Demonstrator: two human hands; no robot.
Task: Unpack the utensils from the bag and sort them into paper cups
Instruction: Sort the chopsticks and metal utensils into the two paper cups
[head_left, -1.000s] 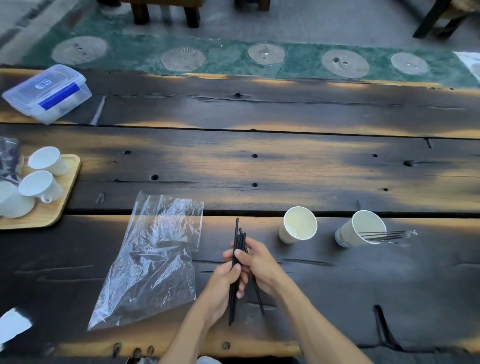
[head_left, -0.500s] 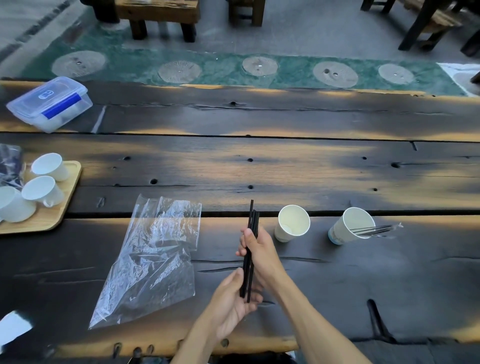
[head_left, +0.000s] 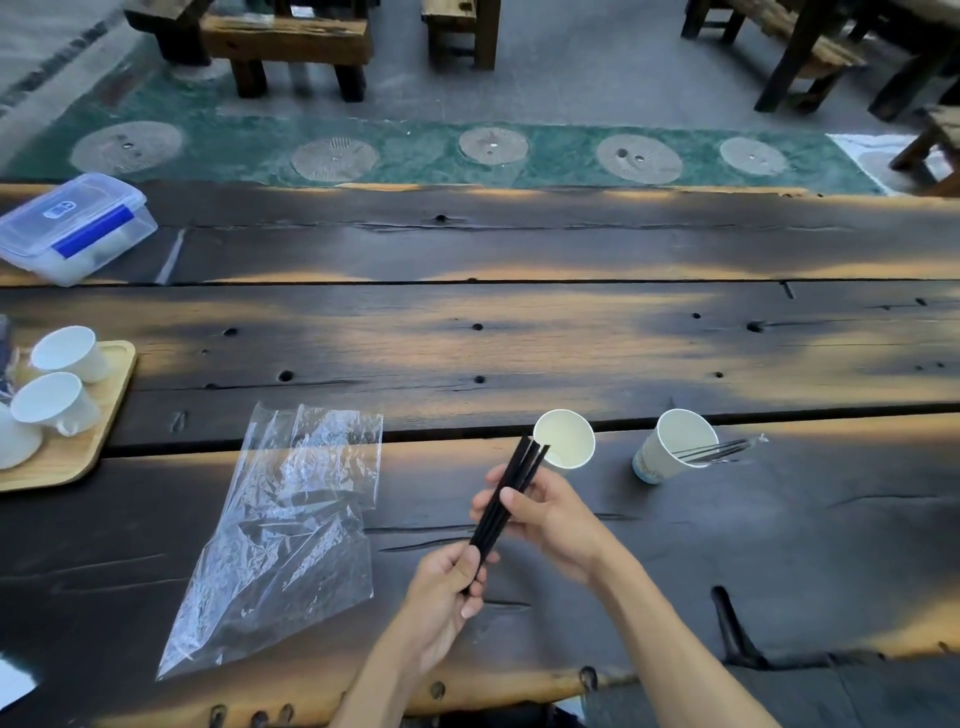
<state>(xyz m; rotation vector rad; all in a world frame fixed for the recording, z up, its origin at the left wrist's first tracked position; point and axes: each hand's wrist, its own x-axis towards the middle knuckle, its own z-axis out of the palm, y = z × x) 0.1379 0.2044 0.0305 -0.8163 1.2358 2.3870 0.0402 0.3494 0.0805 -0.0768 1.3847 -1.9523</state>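
Note:
Both hands hold a bundle of black chopsticks (head_left: 523, 465) above the dark wooden table. My right hand (head_left: 550, 514) grips the bundle at its middle, and my left hand (head_left: 447, 587) pinches its lower end. The upper tips lean to the right and reach the rim of an empty paper cup (head_left: 566, 439), which tilts toward me. A second paper cup (head_left: 670, 447) to its right holds thin dark utensils that stick out to the right. The clear plastic bag (head_left: 291, 525) lies flat and looks empty to the left of my hands.
A wooden tray (head_left: 98, 447) with white ceramic cups (head_left: 67, 353) sits at the left edge. A clear lidded box with a blue band (head_left: 72, 228) rests at the far left. Wooden stools (head_left: 291, 47) stand beyond the table on the floor.
The chopstick bundle has tilted and moved right, so its tips now reach the empty cup's rim. My left hand has slid down to the bundle's lower end. The view has tilted upward.

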